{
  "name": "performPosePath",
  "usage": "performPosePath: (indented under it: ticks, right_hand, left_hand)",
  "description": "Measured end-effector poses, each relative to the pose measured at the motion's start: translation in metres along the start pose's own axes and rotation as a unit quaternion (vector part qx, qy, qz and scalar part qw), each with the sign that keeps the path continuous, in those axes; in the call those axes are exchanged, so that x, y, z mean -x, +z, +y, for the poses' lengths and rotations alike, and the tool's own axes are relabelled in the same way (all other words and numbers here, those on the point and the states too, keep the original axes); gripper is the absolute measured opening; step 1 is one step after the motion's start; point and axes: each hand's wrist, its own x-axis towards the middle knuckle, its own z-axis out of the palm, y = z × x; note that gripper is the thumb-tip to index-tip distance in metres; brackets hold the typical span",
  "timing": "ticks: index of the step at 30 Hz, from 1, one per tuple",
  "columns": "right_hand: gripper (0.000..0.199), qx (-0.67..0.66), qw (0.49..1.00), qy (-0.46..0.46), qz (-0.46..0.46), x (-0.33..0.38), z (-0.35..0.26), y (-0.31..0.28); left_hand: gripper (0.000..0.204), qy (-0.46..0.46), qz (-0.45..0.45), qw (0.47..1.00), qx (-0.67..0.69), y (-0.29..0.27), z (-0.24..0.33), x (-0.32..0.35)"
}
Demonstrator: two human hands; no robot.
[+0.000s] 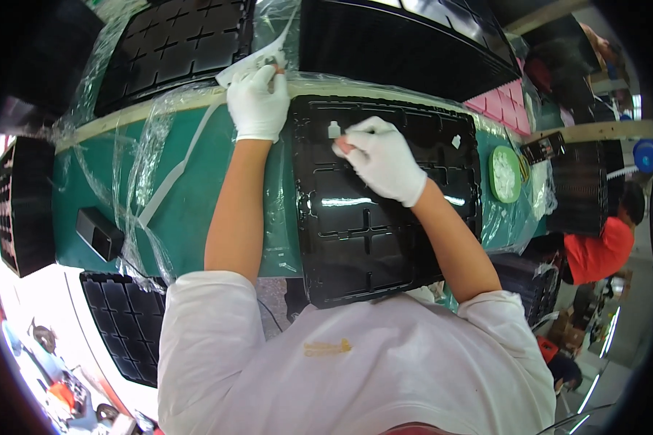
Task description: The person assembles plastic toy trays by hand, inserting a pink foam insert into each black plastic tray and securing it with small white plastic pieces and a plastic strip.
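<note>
While both gloved hands work at the far end of the bench, this is how things lie, near to far:

Black tray [355, 239]: a glossy moulded tray with cross-ribbed compartments, lying flat on the green bench [196, 210] under the right forearm; the near compartments show nothing but glare.
Right hand [381, 159]: white-gloved, fingers pinched shut on a small white piece [345, 139] over the tray's far-left compartments.
White tab [334, 130]: a small pale part sitting in the tray just left of the right fingertips.
Second white bit [456, 141]: lies in a far-right compartment, well right of that grip.
Left hand [257, 101]: white-gloved, just left of the tray's far corner, fingertips closed on a small greyish item [268, 63] at the edge of a white sheet [239, 71]; what the item is cannot be made out.
Green round dish [504, 174]: beside the tray's right edge, holding pale pieces too small to tell.
Far trays [174, 51]: more black compartment trays beyond the left hand, partly under clear plastic film [134, 188]; their contents are hidden.
Cut off: another black tray [120, 326] below the bench is partly covered by the sleeve.
</note>
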Motion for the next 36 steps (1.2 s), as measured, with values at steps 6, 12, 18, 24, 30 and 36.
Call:
performPosePath:
  ticks: [6,12,18,24,30,36]
  right_hand:
    - [0.013,0.057,0.997,0.046,0.011,-0.022,0.005,0.000]
    - [0.013,0.117,0.986,0.121,-0.005,-0.024,0.004,0.021]
    - [0.009,0.189,0.981,-0.017,0.044,-0.016,-0.005,0.019]
    - [0.016,0.025,0.996,-0.030,0.078,0.012,-0.014,-0.026]
    - [0.012,0.189,0.954,0.152,0.174,0.115,0.097,-0.084]
    - [0.007,0.291,0.931,0.161,0.152,0.108,0.111,-0.084]
  left_hand:
    - [0.008,-0.006,-0.029,1.000,0.010,-0.002,0.004,0.001]
    - [0.008,-0.014,-0.032,0.999,0.011,-0.002,0.005,0.001]
    - [0.008,-0.018,-0.036,0.999,0.017,-0.002,0.003,0.001]
    - [0.008,-0.012,-0.034,0.999,0.029,-0.002,0.004,0.000]
    - [0.009,-0.018,-0.060,0.998,0.027,-0.008,0.009,-0.001]
    - [0.009,-0.006,-0.035,0.999,0.024,0.004,0.003,0.005]
